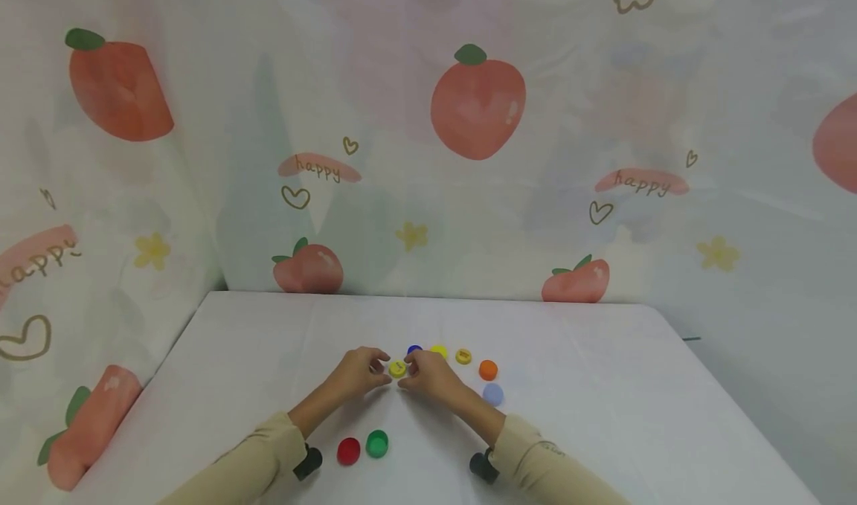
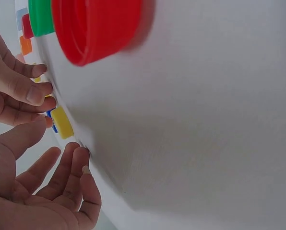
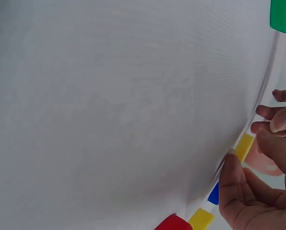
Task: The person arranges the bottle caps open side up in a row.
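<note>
A small yellow bottle cap (image 1: 397, 369) lies on the white table between the two hands, with a dark mark on its top. My left hand (image 1: 361, 371) is at its left, thumb and fingers spread apart and curved toward it. From the right, my right hand (image 1: 434, 375) faces it the same way, its fingertips close to the cap's edge. In the left wrist view the yellow cap (image 2: 62, 122) shows beside the fingertips, with a gap to the left fingers. Behind the right fingers, a blue cap (image 1: 414, 349) is partly hidden.
To the right, a bright yellow cap (image 1: 439, 351), a gold-yellow cap (image 1: 463, 356), an orange cap (image 1: 488, 370) and a light blue cap (image 1: 492, 394) form a curve. Nearer the front are a red cap (image 1: 348, 451) and a green cap (image 1: 377, 444). A printed cloth (image 1: 375, 193) hangs behind the table.
</note>
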`<state>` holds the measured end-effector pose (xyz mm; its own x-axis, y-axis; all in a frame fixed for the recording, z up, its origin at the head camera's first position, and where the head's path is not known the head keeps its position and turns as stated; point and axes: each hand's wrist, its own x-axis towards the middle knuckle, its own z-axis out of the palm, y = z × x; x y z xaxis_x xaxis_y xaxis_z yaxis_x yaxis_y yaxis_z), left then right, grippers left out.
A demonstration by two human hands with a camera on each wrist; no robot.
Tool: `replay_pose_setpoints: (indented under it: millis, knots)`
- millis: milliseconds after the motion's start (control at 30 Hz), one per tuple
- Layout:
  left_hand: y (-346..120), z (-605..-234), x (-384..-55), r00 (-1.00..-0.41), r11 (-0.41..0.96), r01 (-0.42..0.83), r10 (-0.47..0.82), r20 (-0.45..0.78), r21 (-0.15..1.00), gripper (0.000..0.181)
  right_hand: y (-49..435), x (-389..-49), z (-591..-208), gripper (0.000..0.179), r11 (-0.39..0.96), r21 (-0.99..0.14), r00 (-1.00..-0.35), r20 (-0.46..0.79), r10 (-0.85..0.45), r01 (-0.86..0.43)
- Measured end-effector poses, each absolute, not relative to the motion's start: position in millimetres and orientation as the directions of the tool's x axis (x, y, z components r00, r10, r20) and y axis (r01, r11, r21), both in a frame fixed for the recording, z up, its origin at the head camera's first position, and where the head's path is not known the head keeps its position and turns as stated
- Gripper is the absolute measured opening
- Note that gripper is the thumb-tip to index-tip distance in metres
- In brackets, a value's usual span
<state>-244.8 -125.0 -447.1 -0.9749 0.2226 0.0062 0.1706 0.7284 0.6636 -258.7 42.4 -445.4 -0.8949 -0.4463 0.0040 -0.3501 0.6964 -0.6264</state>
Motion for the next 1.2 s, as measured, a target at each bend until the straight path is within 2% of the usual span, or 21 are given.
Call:
replay_pose_setpoints:
  millis: [233, 800, 1200]
  knots:
    - [-124.4, -447.2, -250.4, -0.972, 0.734, 0.158, 0.234, -0.028, 0.661, 0.039, 39.8, -259.1, -444.5, 0.038, 0.702, -0.620, -0.894, -0.002, -0.448, -0.350]
    - [-119.1, -449.9, -254.7, -0.971, 0.757, 0.092, 0.211, -0.109, 0.647, 0.028, 37.4, -261.1, -445.1, 0.034, 0.704, -0.612, -0.888, -0.006, -0.459, -0.360]
    - [-118.8, -448.0, -248.6, -0.972, 0.737, 0.129, 0.226, -0.063, 0.664, 0.028, 37.1, -259.4, -445.0, 0.022, 0.713, -0.589, -0.898, 0.047, -0.438, -0.379]
